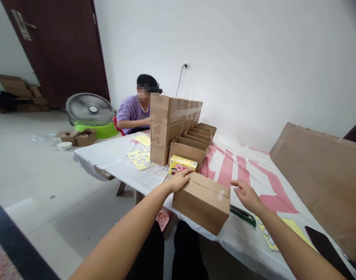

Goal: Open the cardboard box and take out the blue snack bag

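Note:
A closed cardboard box (207,200) lies at the table's front edge, a bit of clear tape on its right end. My left hand (182,180) grips its far left corner, fingers over the top edge. Just off the right end, my right hand (248,196) hangs in the air with thumb and forefinger apart and nothing visible between them. Below that hand, a green utility knife (243,216) rests on the table, partly behind the box. A yellow printed carton (182,164) stands behind my left hand.
Taped boxes (160,134) form a tall stack beside a row of open cardboard boxes (192,144). Yellow sticker sheets (141,157) lie on the sheet-covered table (90,153). Across it sits a person (131,111). A fan (92,111) stands on the floor; a cardboard panel (318,167) leans right.

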{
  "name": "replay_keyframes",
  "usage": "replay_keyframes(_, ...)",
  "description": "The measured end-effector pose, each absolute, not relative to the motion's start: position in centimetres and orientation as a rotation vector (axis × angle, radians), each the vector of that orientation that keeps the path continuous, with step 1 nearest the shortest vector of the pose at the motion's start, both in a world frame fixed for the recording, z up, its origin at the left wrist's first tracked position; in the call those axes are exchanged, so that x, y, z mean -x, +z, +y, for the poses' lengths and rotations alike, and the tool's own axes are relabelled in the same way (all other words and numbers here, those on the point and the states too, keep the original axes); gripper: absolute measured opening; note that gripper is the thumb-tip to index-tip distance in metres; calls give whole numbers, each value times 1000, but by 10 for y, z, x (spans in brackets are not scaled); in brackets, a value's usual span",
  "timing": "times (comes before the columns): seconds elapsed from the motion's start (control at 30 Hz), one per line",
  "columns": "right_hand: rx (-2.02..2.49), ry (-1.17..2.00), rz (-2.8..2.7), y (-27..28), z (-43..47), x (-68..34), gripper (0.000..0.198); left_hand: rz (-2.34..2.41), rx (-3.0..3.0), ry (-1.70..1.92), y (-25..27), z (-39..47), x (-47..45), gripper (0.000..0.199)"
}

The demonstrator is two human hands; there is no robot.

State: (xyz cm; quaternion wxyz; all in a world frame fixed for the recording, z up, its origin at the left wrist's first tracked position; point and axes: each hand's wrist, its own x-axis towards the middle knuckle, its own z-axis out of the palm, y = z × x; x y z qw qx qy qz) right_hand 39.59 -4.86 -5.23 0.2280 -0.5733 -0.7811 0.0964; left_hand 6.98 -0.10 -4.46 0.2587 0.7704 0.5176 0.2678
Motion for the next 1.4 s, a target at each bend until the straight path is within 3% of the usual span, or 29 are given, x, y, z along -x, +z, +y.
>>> replay_keyframes(0.27,1108,374,-2327,-12,-80,-345,18,1395,-2047,700,-44,-1,-70,59)
replay_keyframes(0.47,1389,455,-2094,-18,-103,-389,17,1370,-2021,700,-51,5,-70,62)
replay_keyframes(0.6,1654,641,-2101,-44,-130,-425,6,1360,-2008,688,-57,12,-70,65)
replay_keyframes(0.73,1815,730,-2136,-79,-152,-442,12,1345,-2012,690,-59,14,-70,66)
replay_keyframes(1.0,1863,505,-2085,-134,-165,-448,25,1363,-1990,691,-53,8,-71,65)
replay_keyframes(1.13,1811,376,-2060,-146,-188,-440,18,1371,-1988,660,-50,6,-71,65)
replay_keyframes(1.27,1746,217,-1986,-162,-216,-436,23,1340,-2017,666,-48,4,-71,65)
replay_keyframes(1.4,1659,184,-1961,-208,-248,-454,27,1346,-2003,687,-48,3,-71,63)
